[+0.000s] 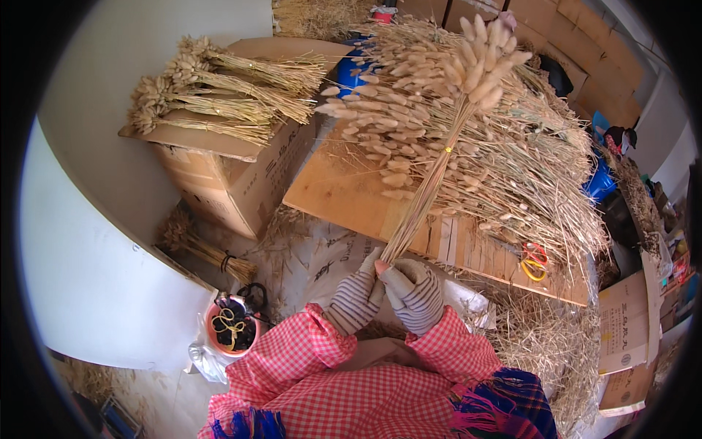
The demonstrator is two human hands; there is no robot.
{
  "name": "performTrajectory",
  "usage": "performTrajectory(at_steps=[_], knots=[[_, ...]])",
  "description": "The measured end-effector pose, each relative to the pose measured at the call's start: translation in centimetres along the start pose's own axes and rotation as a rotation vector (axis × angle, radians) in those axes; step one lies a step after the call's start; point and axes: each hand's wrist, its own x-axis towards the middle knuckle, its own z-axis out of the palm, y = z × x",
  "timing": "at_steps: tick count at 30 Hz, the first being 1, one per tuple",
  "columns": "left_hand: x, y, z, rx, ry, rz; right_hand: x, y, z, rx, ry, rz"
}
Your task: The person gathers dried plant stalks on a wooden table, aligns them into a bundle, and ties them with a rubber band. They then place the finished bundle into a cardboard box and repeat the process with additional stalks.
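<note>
Both my hands, in striped knit gloves, close around the lower stem ends of a bundle of dried bunny-tail grass [422, 203]. My left hand [357, 292] is on the left side of the stems and my right hand [411, 291] on the right, with a bare fingertip showing. The bundle leans up and to the right, its fluffy heads at the top, and a yellow tie [448, 149] circles its stems midway. Behind it, a large pile of loose dried grass [526, 159] lies on a wooden board [351, 181]. Scissors with red and yellow handles [533, 262] rest near the board's front edge.
Several tied bundles [230, 99] lie on a cardboard box [208, 181] at the left. Another bundle [211, 249] is on the floor below. A pink bucket [211, 329] with dark items and yellow ties stands near my left sleeve. Straw [543, 340] and cardboard boxes [625, 324] are at the right.
</note>
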Motion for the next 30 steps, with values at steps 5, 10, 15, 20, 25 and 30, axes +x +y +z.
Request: performTrajectory(at_steps=[5,10,15,20,25,30], knots=[[0.3,-1.7,1.6,-0.152,0.008,0.037,-0.1,0.0,-0.2,-0.043,-0.066,0.040],[0.1,-0.8,1.4,-0.192,0.015,0.049,-0.6,0.6,-0.3,-0.075,-0.124,-0.015],[0.1,1.6,0.1,-0.662,-0.188,-0.234,-1.2,1.1,-0.2,0.136,-0.082,0.121],[0.5,2.3,-0.4,-0.709,-0.160,-0.076,-1.3,1.4,-0.1,0.186,-0.046,0.142],[0.2,2.3,-0.9,-0.858,-0.240,-0.323,-1.5,1.0,-0.3,0.193,-0.188,0.291],[0.0,2.8,-1.0,-0.980,-0.176,-0.393,-2.0,0.9,-0.1,0.397,-0.006,0.314]])
